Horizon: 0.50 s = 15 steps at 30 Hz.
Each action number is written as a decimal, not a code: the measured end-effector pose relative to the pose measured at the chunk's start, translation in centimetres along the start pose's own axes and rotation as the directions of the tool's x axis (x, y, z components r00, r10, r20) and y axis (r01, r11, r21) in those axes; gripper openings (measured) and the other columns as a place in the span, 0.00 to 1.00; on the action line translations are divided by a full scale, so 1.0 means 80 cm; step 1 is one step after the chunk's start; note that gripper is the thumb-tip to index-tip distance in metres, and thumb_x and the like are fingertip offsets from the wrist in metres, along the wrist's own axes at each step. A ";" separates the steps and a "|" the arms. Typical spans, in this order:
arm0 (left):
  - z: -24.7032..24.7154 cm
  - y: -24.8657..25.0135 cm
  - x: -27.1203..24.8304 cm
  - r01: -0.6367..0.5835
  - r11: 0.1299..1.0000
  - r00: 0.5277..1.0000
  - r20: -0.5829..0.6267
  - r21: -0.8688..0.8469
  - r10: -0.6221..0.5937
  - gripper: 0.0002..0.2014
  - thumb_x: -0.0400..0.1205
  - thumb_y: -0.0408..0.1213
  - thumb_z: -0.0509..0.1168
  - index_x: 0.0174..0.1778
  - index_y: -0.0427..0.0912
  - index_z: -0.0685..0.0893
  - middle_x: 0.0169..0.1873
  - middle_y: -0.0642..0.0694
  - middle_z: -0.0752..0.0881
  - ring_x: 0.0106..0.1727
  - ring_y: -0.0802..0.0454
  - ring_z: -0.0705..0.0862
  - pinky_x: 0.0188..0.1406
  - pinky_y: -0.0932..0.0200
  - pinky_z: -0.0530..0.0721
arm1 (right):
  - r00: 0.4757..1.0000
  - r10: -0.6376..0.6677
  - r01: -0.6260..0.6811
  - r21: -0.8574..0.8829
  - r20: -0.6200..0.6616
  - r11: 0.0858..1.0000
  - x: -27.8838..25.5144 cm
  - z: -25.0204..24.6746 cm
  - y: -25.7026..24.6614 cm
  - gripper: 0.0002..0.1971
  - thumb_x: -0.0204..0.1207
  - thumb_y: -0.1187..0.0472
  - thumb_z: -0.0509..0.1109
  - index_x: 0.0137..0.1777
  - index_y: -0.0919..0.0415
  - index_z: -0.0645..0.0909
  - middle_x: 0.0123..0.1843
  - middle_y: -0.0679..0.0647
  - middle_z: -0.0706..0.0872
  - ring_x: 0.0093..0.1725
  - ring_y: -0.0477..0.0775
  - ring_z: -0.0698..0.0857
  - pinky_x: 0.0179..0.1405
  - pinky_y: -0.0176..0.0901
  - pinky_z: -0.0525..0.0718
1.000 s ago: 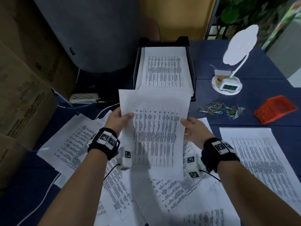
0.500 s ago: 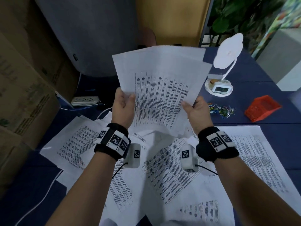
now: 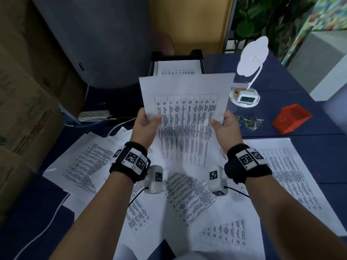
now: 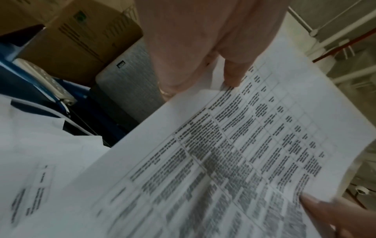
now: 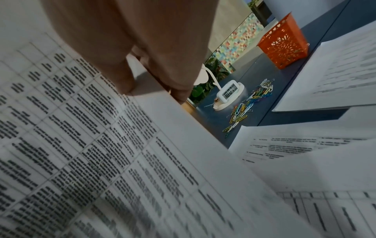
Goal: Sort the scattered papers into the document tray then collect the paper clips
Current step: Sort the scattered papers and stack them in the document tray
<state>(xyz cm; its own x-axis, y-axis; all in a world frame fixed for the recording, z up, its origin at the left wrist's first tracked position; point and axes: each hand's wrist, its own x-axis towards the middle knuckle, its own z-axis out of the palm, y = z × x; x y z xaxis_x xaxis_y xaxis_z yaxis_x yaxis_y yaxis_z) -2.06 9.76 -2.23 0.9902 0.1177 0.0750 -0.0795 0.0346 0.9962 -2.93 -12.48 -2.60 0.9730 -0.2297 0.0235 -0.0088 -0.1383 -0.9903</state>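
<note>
I hold a printed sheet (image 3: 185, 113) upright in the air in front of the black document tray (image 3: 152, 61), which holds a stack of printed pages (image 3: 177, 69). My left hand (image 3: 145, 122) pinches the sheet's left edge, thumb on the front. My right hand (image 3: 224, 124) pinches its right edge the same way. The wrist views show the held sheet (image 4: 254, 145) (image 5: 91, 145) with a thumb on top and fingers behind. Several more papers (image 3: 187, 199) lie scattered on the blue table below. Coloured paper clips (image 3: 248, 122) (image 5: 250, 103) lie in a loose pile at the right.
An orange mesh basket (image 3: 292, 119) lies tipped on its side right of the clips. A white clock with a cloud-shaped lamp (image 3: 246, 96) stands behind them. A power strip (image 3: 93, 115), a grey case (image 3: 97, 38) and cardboard boxes (image 3: 24, 102) crowd the left.
Both hands lifted the sheet up off the pile and now hold it squarer and a little lower, so the far end of the tray shows above it.
</note>
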 end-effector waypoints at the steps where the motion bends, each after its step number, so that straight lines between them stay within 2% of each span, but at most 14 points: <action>1: 0.003 -0.001 -0.001 0.014 0.999 1.000 0.017 0.035 -0.015 0.07 0.83 0.32 0.64 0.52 0.50 0.77 0.49 0.50 0.85 0.49 0.57 0.83 0.56 0.57 0.83 | 1.000 0.015 -0.015 0.028 -0.006 1.000 -0.001 -0.005 0.001 0.12 0.80 0.73 0.63 0.61 0.61 0.75 0.58 0.52 0.84 0.55 0.47 0.83 0.58 0.36 0.80; 4: 0.006 -0.022 -0.006 0.123 0.981 0.990 0.049 0.152 -0.131 0.06 0.84 0.35 0.63 0.56 0.45 0.76 0.46 0.51 0.84 0.48 0.55 0.83 0.53 0.56 0.82 | 0.996 0.087 -0.086 0.045 -0.016 0.995 -0.005 -0.026 0.013 0.16 0.79 0.76 0.63 0.64 0.63 0.76 0.59 0.55 0.85 0.55 0.50 0.85 0.60 0.41 0.81; 7: 0.005 -0.057 -0.014 0.181 0.933 0.971 0.093 0.312 -0.220 0.06 0.84 0.37 0.63 0.56 0.46 0.79 0.53 0.47 0.86 0.57 0.46 0.84 0.62 0.46 0.81 | 0.983 0.184 -0.184 -0.037 -0.011 0.982 -0.013 -0.050 0.036 0.14 0.79 0.75 0.64 0.61 0.62 0.79 0.58 0.56 0.86 0.53 0.52 0.85 0.54 0.40 0.82; 9: 0.008 -0.076 -0.019 0.220 0.890 0.952 0.110 0.399 -0.285 0.05 0.85 0.35 0.61 0.54 0.45 0.81 0.57 0.42 0.86 0.57 0.45 0.84 0.65 0.44 0.80 | 0.967 0.250 -0.253 -0.097 -0.044 0.963 -0.020 -0.066 0.055 0.13 0.78 0.73 0.65 0.59 0.61 0.80 0.57 0.58 0.86 0.52 0.56 0.84 0.54 0.45 0.82; 12: 0.014 -0.098 -0.028 0.237 0.750 0.922 0.101 0.618 -0.375 0.09 0.85 0.36 0.60 0.59 0.40 0.80 0.60 0.38 0.84 0.57 0.43 0.82 0.59 0.53 0.79 | 0.928 0.357 -0.370 -0.159 -0.103 0.916 -0.028 -0.089 0.085 0.10 0.77 0.73 0.65 0.55 0.61 0.81 0.55 0.61 0.87 0.50 0.58 0.84 0.55 0.52 0.82; 15: 0.025 -0.113 -0.045 0.208 0.554 0.877 0.097 0.806 -0.471 0.17 0.83 0.44 0.62 0.63 0.38 0.78 0.58 0.42 0.82 0.58 0.42 0.81 0.54 0.55 0.79 | 0.885 0.446 -0.464 -0.192 -0.133 0.865 -0.035 -0.108 0.110 0.10 0.77 0.73 0.64 0.57 0.66 0.80 0.56 0.65 0.86 0.50 0.59 0.83 0.58 0.55 0.82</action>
<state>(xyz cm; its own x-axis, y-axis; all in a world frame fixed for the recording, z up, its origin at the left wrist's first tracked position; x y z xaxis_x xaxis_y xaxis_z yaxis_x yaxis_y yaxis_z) -4.70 7.03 -11.40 0.9166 -0.0097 -0.3997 0.2547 -0.7566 0.6023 -7.72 -21.42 -10.20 0.8266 -0.3935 -0.4023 -0.5035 -0.1978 -0.8411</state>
